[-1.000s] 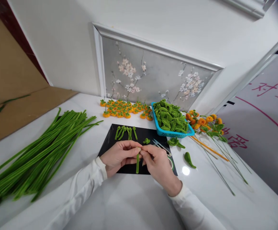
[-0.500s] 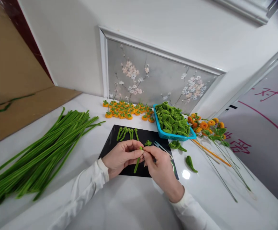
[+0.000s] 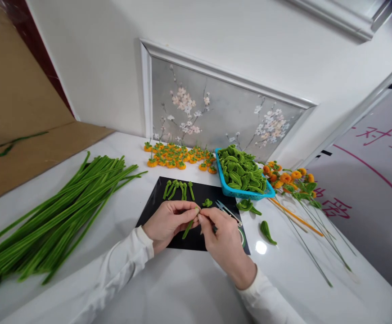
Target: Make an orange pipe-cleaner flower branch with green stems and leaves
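Note:
Over a black mat [image 3: 155, 204] my left hand [image 3: 168, 220] and my right hand [image 3: 221, 236] pinch the top end of a short green pipe cleaner piece [image 3: 186, 229]. Its free end slants down to the left between my hands. Fingers of both hands are closed on it. Several bent green pieces [image 3: 177, 188] lie at the mat's far edge, and a small curled green piece [image 3: 207, 203] lies just beyond my fingers. Small scissors [image 3: 227, 210] rest on the mat beside my right hand.
A big bundle of long green pipe cleaners [image 3: 57, 216] lies at the left. Several small orange flowers [image 3: 177, 157] sit by the wall. A blue basket [image 3: 224, 186] holds green leaves; finished orange flowers on stems [image 3: 293, 180] lie right. Two loose leaves [image 3: 266, 229] lie nearby.
The green piece has swung from hanging straight down to slanting left. Both hands stayed over the mat, still pinching its top end.

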Available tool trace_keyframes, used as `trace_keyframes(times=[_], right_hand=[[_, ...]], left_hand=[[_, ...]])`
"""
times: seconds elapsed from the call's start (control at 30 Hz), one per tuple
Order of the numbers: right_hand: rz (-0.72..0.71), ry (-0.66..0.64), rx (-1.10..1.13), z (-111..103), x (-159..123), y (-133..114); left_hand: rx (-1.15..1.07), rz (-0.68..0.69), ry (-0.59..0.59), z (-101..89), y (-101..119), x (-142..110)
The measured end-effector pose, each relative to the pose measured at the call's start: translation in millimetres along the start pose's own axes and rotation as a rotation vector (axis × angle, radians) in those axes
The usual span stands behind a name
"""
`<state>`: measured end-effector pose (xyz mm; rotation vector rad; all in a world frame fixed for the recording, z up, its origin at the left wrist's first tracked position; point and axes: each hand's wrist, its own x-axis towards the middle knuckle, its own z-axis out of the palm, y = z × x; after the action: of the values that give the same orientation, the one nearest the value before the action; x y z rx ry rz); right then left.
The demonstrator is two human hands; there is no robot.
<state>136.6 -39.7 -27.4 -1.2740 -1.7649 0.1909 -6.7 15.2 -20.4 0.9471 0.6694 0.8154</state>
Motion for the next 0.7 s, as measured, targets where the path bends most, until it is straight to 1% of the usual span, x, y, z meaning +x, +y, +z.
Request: trace_keyframes(times=[0.17,0.43,0.6,0.7], right_hand=[[0.006,0.004,-0.010,2.1,-0.5,-2.1],[-0.009,0.007,-0.026,5.5,-1.3,-2.0],[-0.006,-0.023,-0.039,8.5,-2.0,-1.2],[0.011,-0.005,-0.033,7.8,-1.3,-0.6]], left_hand=[[-0.014,0.018,0.058,5.1,0.5,-0.5],[0.021,0.052,0.057,6.8,-0.5,-0.9],[-0.025,0.055,0.081,9.1,-1.9,-1.6],[-0.055,0.028,0.094,9.4,-1.4,-2.7]])
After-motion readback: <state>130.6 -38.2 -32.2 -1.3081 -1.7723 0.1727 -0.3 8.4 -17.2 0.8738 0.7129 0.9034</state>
